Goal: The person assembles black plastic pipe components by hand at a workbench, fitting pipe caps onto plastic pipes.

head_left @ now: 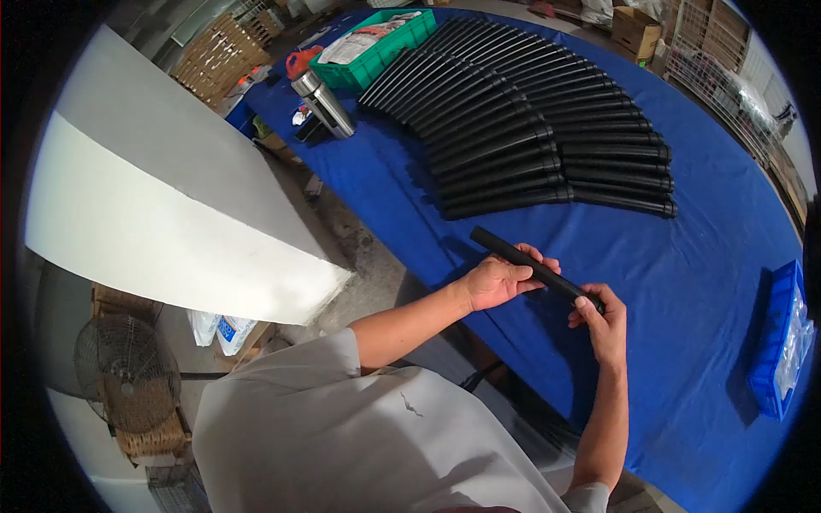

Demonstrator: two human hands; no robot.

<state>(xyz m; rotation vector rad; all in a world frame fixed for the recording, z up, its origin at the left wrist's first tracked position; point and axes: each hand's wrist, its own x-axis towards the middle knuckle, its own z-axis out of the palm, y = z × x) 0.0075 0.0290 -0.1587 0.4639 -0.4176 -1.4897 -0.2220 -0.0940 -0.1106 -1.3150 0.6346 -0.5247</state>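
A single black tube [503,248] is held at a slant above the blue cloth, its far end pointing up and left. My left hand [503,279] grips it around the middle, thumb on top and fingers beneath. My right hand [600,315] closes on its near end, covering that tip. Beyond my hands, two long rows of similar black tubes [505,171] lie side by side on the blue-covered table [684,282], apart from the held one.
A steel flask [325,107] stands at the table's left edge beside a green crate [376,50] holding white bags. At the right edge sits a blue bin [776,342] with clear plastic bags. A white pillar [188,214] rises left of the table, with a fan [126,374] behind.
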